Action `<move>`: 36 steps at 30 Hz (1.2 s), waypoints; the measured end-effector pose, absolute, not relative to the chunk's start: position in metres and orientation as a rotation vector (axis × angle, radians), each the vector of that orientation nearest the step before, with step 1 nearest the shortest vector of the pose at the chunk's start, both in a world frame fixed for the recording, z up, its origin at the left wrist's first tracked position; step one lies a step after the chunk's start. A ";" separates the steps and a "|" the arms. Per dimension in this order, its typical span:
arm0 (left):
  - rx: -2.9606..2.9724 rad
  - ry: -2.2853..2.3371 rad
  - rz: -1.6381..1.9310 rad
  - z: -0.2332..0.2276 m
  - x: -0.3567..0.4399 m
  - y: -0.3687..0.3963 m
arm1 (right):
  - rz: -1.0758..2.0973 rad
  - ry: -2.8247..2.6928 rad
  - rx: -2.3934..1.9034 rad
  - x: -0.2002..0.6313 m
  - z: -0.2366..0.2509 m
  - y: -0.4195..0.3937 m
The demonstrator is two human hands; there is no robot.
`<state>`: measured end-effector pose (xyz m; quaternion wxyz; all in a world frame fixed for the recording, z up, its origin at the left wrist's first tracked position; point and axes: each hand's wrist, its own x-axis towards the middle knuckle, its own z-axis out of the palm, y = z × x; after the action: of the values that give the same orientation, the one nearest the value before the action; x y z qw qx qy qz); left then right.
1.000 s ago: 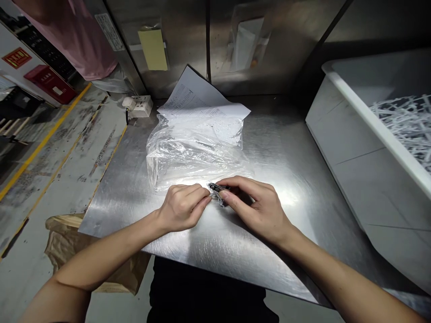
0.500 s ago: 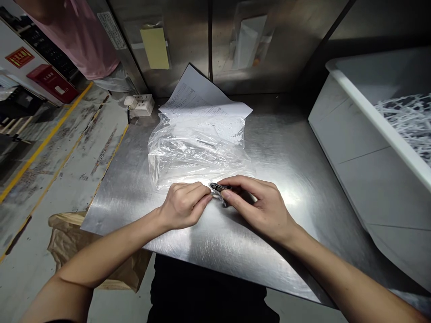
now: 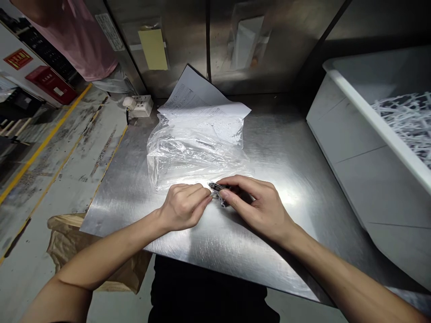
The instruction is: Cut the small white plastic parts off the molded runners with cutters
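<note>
Over the steel table, my right hand point(image 3: 257, 204) grips what looks like a nail clipper point(image 3: 217, 186) between thumb and fingers. Its jaw end points left, toward the fingertips of the other hand. My left hand point(image 3: 185, 206) is closed in a pinch right beside the clipper. Whatever small piece it holds is mostly hidden by the fingers. Just beyond both hands lies a clear plastic bag point(image 3: 195, 152) with small white bits inside. A printed paper sheet point(image 3: 198, 94) lies partly under the bag's far side.
At the right stands a large pale bin point(image 3: 353, 143) holding thin white strips point(image 3: 407, 121). A power strip point(image 3: 141, 106) sits at the table's back left corner. Below the left edge is a brown paper bag point(image 3: 72, 242). A person in a pink shirt point(image 3: 84, 42) stands at far left.
The hands have barely moved, and both keep their grips. The whole view has shifted very slightly.
</note>
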<state>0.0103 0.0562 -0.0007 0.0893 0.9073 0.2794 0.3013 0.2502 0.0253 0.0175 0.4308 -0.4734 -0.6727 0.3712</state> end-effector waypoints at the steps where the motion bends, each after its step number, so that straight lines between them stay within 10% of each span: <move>1: 2.714 0.830 0.894 -0.001 0.010 0.056 | 0.937 -1.669 -1.187 0.250 0.017 0.025; 36: 2.631 0.914 1.066 0.013 -0.002 0.064 | 1.125 -1.483 -1.194 0.255 0.007 0.036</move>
<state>-0.0016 0.0639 0.0126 0.0797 0.8795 0.3054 0.3562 0.2553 0.0363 0.0069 0.4487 -0.4825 -0.5993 0.4547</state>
